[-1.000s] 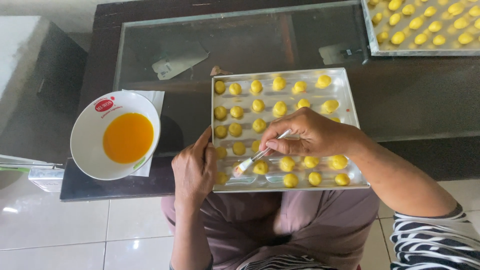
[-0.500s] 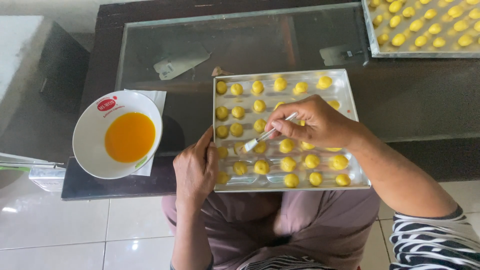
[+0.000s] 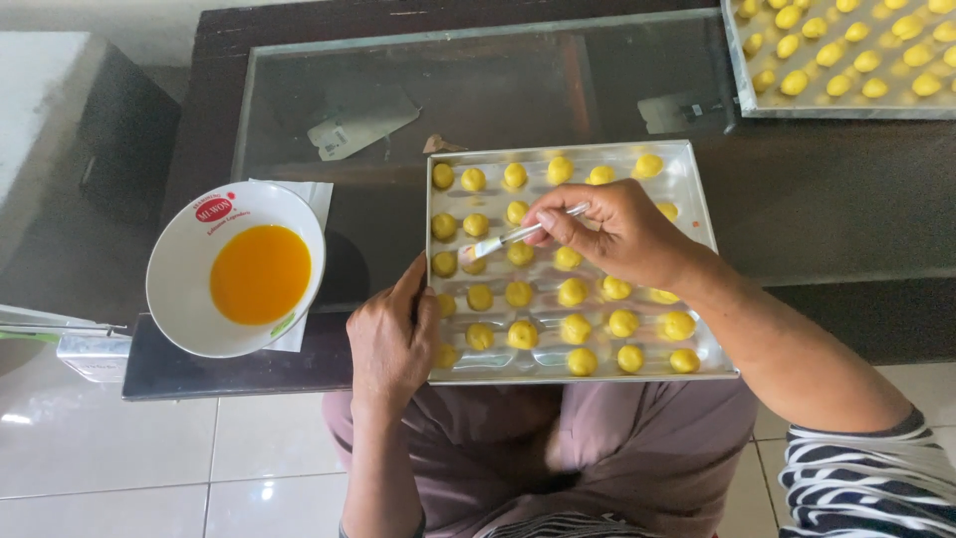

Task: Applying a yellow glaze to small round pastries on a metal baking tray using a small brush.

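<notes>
A metal baking tray (image 3: 697, 214) lies on the dark glass-topped table and carries several small yellow dough balls (image 3: 573, 292) in rows. My right hand (image 3: 619, 234) pinches a thin pastry brush (image 3: 503, 240); its bristle tip rests on a ball in the tray's left columns. My left hand (image 3: 392, 339) grips the tray's near left edge, fingers curled over the rim. A white bowl (image 3: 184, 274) of orange egg wash sits on a paper napkin left of the tray.
A second metal tray (image 3: 742, 70) of yellow dough balls sits at the far right of the table. Paper scraps (image 3: 360, 122) lie under the glass top. A grey box (image 3: 60, 130) stands at left, white tiled floor below.
My right hand has carried the brush up the tray, from the lower rows to the middle-left balls. The left hand still holds the tray edge.
</notes>
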